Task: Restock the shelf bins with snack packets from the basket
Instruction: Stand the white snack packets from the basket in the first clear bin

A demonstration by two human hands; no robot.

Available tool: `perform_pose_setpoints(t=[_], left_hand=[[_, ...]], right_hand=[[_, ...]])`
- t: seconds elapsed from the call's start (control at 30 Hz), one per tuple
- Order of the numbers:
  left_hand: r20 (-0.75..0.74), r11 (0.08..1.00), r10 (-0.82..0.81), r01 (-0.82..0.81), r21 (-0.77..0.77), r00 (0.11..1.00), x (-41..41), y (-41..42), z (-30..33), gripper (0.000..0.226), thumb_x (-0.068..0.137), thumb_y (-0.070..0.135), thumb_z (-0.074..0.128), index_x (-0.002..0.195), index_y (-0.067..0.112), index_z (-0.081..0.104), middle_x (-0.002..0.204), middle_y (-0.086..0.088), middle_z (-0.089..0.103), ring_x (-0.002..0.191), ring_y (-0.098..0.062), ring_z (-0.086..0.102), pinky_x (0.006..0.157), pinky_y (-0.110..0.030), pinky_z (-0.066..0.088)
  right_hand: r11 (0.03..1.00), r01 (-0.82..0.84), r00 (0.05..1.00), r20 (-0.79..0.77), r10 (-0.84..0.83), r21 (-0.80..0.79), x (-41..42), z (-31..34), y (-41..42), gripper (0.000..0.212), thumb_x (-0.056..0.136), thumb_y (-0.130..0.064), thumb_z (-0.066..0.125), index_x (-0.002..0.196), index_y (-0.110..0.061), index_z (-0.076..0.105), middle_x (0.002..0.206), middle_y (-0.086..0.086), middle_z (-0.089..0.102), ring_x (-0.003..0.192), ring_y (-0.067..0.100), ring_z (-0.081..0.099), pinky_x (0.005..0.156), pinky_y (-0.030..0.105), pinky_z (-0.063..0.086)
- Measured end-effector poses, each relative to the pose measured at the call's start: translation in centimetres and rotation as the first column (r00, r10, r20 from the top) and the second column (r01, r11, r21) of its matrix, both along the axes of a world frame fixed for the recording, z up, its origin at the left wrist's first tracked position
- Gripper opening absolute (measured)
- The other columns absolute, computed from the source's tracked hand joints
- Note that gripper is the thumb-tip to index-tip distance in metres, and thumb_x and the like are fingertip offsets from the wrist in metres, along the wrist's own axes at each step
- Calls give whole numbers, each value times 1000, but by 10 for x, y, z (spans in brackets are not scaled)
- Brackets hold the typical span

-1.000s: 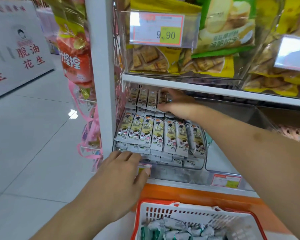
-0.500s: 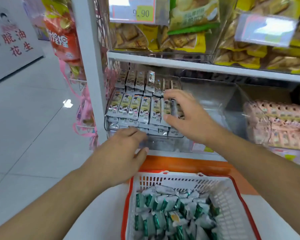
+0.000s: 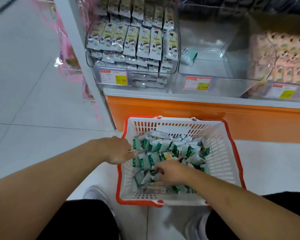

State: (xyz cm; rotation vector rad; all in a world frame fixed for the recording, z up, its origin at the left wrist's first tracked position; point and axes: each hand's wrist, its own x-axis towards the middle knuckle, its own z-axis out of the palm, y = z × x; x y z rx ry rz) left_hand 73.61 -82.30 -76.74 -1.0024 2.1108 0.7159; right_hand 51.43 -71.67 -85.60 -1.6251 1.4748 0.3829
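Note:
The white basket with a red rim sits on the floor below the shelf, holding several green-and-white snack packets. My left hand is at the basket's left rim, its fingers stretched out and touching the packets. My right hand is down inside the basket, fingers curled into the pile around a packet. On the shelf above, the middle clear bin holds a single green packet. The left bin is packed with rows of pale yellow packets.
A right-hand bin holds pink packets. Price labels sit on the bin fronts above an orange shelf base. A white shelf post and pink netting stand at the left. My knees and shoes flank the basket.
Both hands have left the left bin and dropped into the basket. My view has tilted down from the shelf to the basket.

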Motion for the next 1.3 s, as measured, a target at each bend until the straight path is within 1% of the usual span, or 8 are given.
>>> perform_pose_setpoints(t=[0.37,0.57,0.63,0.7,0.8,0.9,1.07,1.3], left_hand=[[48,998,12,-15,65,999,-11,-6,-6,68,104,66,27,129,12,60,125,-8,62,112,-25,61,102,-45,48],[12,1000,-7,7,30,1000,-30,-16,22,38,110,36,37,90,10,56,87,-8,50,75,-21,43,68,-33,37],[-76,999,33,-30,35,997,-36,-20,33,30,106,36,42,91,13,54,91,-4,51,80,-20,45,73,-32,39],[-144,997,62,-55,48,988,-42,-20,47,33,105,42,45,104,13,62,106,3,63,94,-19,58,88,-35,49],[-263,990,139,-130,53,955,-49,-16,75,31,105,48,48,121,28,65,114,6,67,103,-16,63,96,-39,52],[-443,953,301,-248,175,845,-49,-11,99,29,103,53,53,115,31,68,104,5,71,95,-13,67,86,-35,57],[-544,788,599,-312,531,587,-51,5,127,19,98,36,68,114,27,74,103,9,76,93,-3,69,74,-16,52],[-570,601,790,-471,645,227,-56,7,136,26,89,33,80,102,11,77,84,-10,64,75,-18,55,74,-33,48]], right_hand=[[991,20,998,-67,-11,131,16,-60,25,21,96,-15,60,113,-4,68,112,14,65,93,26,61,82,43,58],[959,133,986,70,-154,250,-4,-4,-17,29,93,-20,61,80,5,54,80,14,45,59,24,39,66,36,37],[929,263,940,149,-308,260,-11,30,-33,29,92,-28,65,97,0,70,112,20,67,89,37,68,84,45,55],[911,332,898,213,-384,243,-18,70,-44,37,95,-24,68,128,-9,70,146,7,59,123,37,64,92,43,58],[940,327,870,356,-341,101,-28,136,-51,31,95,-17,75,126,-18,72,130,5,66,113,32,68,86,40,61],[930,331,887,388,-250,-159,-41,192,-49,35,86,-21,85,114,-38,71,122,-12,67,114,11,65,103,42,54],[872,367,851,494,-175,-324,-52,241,-41,45,83,0,82,111,-34,72,113,-12,69,104,10,68,91,38,59],[643,396,899,420,-125,-656,-39,248,-40,55,93,-12,68,137,-40,51,139,-28,39,132,-12,35,104,5,29]])
